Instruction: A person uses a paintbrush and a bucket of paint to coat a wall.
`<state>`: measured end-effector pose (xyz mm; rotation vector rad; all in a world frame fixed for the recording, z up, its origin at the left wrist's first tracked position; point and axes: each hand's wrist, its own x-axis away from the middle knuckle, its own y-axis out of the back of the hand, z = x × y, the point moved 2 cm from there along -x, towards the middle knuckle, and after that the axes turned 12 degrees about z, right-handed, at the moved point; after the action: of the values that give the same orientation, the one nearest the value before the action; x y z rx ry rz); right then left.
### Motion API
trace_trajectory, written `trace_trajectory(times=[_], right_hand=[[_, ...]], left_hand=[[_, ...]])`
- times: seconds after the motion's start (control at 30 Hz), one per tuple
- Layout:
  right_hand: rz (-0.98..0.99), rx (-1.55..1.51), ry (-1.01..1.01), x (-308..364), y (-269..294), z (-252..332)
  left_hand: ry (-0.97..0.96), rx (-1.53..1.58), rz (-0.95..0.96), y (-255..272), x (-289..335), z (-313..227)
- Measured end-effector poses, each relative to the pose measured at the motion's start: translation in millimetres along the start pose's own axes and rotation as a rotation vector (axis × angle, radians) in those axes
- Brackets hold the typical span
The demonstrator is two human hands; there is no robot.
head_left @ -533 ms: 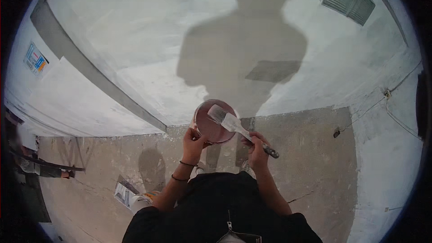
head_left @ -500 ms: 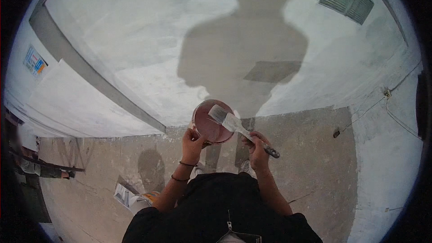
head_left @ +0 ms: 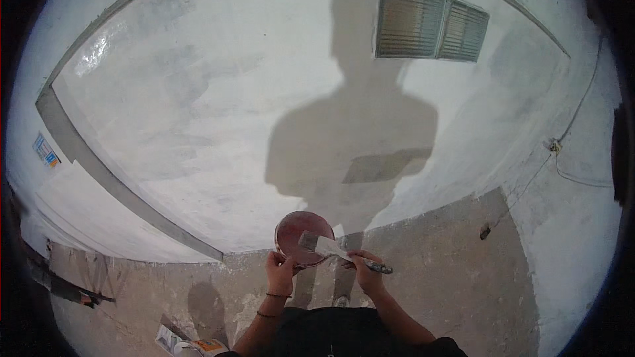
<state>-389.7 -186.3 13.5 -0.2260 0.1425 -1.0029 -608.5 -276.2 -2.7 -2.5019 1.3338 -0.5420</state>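
My left hand [head_left: 280, 274] grips the near left rim of a round, reddish-brown paint container [head_left: 301, 225], fingers closed on its edge. My right hand [head_left: 365, 271] is wrapped around the handle of a wide paintbrush [head_left: 329, 246], which has a whitish body and a dark, smeared handle end. The brush points left, its grey-white bristles over the container's reddish inside; whether they touch it I cannot tell. Ahead stands a wall [head_left: 218, 125] with patchy white and grey paint, and my shadow falls across it.
A louvred window [head_left: 430, 23] is set high in the wall. On the right, thin cables run from a small fitting [head_left: 554, 147]. A white container [head_left: 188, 349] and printed packaging [head_left: 169, 338] lie on the concrete floor [head_left: 423, 271] at lower left. Dark items stand at the far left.
The view has tilted up, showing more wall and the whole window. Container, brush and both hands now sit lower in the picture. Both hands keep their holds.
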Motion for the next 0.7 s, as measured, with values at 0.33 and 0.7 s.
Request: trace_trajectory(times=[0.33, 0.7], right_hand=[[0.048, -0.269, -0.153, -17.5, 4.7, 2.9], [0.265, 0.530, 0.883, -179.6, -153.6, 279.5]], left_hand=[[0.031, 0.024, -0.142, 16.6, 9.6, -7.0], [-0.032, 0.005, -0.206, 87.6, 42.9, -23.5]])
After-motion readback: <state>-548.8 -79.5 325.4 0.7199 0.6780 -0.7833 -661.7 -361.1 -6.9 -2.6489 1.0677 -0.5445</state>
